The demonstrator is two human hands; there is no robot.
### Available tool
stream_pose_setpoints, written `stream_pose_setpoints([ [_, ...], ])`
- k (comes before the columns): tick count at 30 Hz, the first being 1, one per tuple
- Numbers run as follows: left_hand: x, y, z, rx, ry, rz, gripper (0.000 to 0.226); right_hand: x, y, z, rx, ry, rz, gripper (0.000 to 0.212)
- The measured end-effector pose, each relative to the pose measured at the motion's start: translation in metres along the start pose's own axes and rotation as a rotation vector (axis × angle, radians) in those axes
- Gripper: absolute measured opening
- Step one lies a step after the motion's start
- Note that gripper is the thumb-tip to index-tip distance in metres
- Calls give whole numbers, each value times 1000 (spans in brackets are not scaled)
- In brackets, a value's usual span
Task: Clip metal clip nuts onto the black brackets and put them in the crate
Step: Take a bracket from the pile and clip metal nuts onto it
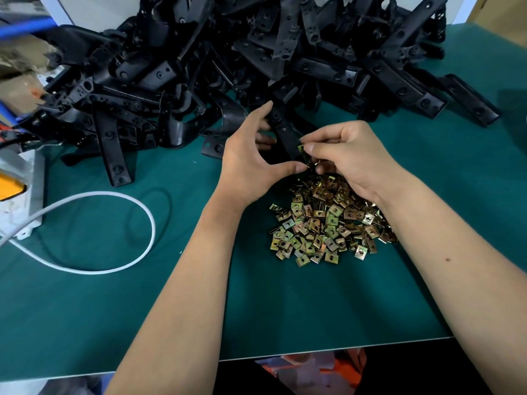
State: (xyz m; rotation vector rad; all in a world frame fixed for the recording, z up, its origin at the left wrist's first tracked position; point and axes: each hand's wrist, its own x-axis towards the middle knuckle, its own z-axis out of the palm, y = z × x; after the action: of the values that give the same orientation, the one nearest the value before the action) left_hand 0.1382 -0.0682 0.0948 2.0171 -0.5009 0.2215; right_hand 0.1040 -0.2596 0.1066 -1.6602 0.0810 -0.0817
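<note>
My left hand [248,163] grips a black bracket [285,132] just above the green table mat, with thumb and fingers curled round its near end. My right hand [348,155] pinches a yellowish metal clip nut [301,149] against that bracket's near edge. A loose heap of metal clip nuts [328,223] lies on the mat right below both hands. A big pile of black brackets [242,58] covers the far half of the table. No crate shows in this view.
A white cable [142,206] loops over the green mat [285,309] at the left and runs to a white box [20,195] at the table's left edge. The mat's front edge runs along the bottom, with orange items [342,366] below it.
</note>
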Motion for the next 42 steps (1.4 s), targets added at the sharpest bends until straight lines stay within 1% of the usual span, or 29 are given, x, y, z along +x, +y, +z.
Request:
stream_pose_setpoints([
  [2,0,0,0,5,4,1,114,0,1,1,20,3,-7,10],
  [4,0,0,0,11,4,5,114,1,2,2,-10,28,-30,11],
  [9,-1,1,3,48,18,44,115,2,5,3,-5,56,-65,27],
  [13,-1,4,7,127,35,85,118,1,5,4,-57,35,-87,29],
  [15,-1,4,8,170,53,106,119,0,5,4,-120,32,-123,28],
  [18,-2,5,9,218,84,116,121,-5,3,8,-354,71,-247,30],
  [20,-1,4,7,228,112,109,120,-8,-1,14,-458,112,-331,30],
  [21,-1,3,5,220,129,99,120,-10,-3,17,-470,131,-360,30],
  [23,1,1,-1,180,175,70,120,-11,-6,22,-416,142,-368,33],
  [25,5,-2,-10,144,274,16,119,-12,-6,26,-351,123,-328,39],
  [26,7,-5,-15,129,340,-20,118,-12,-4,28,-391,113,-330,40],
  [28,11,-11,-27,84,469,-100,115,-10,0,29,-628,53,-392,37],
  [30,12,-18,-36,39,578,-193,114,-9,3,33,-876,-76,-451,35],
  [32,12,-22,-40,-24,653,-269,113,-8,4,37,-1035,-213,-447,39],
  [33,12,-22,-41,-51,669,-292,113,-8,3,39,-1090,-258,-440,40],
  [35,12,-22,-40,-74,668,-306,112,-8,3,43,-1128,-291,-434,39],
  [39,12,-21,-34,-73,605,-279,111,-9,1,39,-1034,-241,-472,23],
  [42,10,-20,-30,-39,537,-247,109,-11,-2,35,-981,-250,-469,12],
])
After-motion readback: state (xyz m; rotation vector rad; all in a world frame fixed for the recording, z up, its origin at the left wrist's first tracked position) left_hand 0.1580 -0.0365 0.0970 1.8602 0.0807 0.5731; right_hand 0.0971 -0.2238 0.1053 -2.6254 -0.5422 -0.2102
